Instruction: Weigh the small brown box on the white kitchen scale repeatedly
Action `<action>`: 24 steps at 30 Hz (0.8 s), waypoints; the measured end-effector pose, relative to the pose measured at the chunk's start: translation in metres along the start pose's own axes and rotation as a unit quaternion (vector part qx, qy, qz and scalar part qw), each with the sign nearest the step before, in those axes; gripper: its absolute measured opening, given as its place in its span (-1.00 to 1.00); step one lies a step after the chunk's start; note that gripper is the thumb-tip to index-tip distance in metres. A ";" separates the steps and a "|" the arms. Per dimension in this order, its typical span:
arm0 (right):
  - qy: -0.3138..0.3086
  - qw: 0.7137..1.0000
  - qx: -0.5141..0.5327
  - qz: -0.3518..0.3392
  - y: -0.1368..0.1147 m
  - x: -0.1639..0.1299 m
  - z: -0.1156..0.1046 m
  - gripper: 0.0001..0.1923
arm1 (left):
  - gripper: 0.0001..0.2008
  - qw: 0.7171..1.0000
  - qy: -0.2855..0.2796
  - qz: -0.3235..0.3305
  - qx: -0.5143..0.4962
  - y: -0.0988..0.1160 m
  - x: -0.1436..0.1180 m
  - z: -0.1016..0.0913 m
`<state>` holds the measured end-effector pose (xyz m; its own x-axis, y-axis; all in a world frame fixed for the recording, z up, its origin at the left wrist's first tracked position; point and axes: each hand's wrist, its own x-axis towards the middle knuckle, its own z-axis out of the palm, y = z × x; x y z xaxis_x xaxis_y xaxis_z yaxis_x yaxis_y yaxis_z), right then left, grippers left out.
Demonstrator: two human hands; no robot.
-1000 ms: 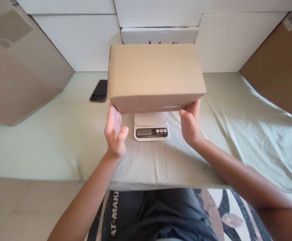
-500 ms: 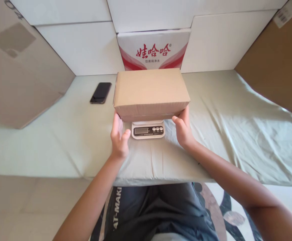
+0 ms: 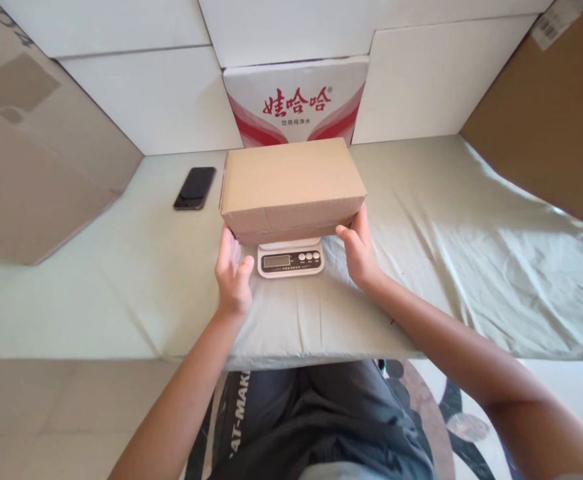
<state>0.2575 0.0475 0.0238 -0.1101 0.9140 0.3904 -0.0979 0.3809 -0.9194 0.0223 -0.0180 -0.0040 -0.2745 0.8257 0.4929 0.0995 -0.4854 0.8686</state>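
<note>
Lowered since earlier, the mid-frame carton (image 3: pixel 291 183) seems stiff; left hand (image 3: pixel 234 280) and right hand (image 3: pixel 360 259), fingers half-curled, sensibly hold its ends.

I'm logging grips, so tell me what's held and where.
The cardboard box, by its near lower corners: left hand at the left one, right hand at the right one.

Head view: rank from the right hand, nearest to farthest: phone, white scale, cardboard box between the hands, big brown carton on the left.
From the right hand:
1. Cardboard box: at its fingers.
2. White scale: just to its left, partly hidden by the box.
3. Phone: farther left, beyond the box.
4. Big brown carton: far left.
</note>
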 end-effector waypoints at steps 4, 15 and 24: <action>0.004 1.000 -0.005 0.001 -0.001 -0.001 0.000 -0.38 | -0.25 1.000 0.005 0.001 -0.007 -0.001 0.000 0.000; 0.004 1.000 -0.006 -0.009 0.001 -0.005 0.002 -0.39 | -0.27 1.000 0.011 -0.001 -0.006 0.001 0.002 0.001; 0.010 1.000 0.003 -0.002 -0.002 -0.004 0.001 -0.40 | -0.27 1.000 0.014 -0.002 -0.002 0.000 0.000 0.001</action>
<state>0.2573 0.0432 0.0238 -0.0900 0.9147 0.3939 -0.1042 0.3847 -0.9171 0.0234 -0.0176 -0.0044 -0.3011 0.8192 0.4881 0.0945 -0.4837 0.8701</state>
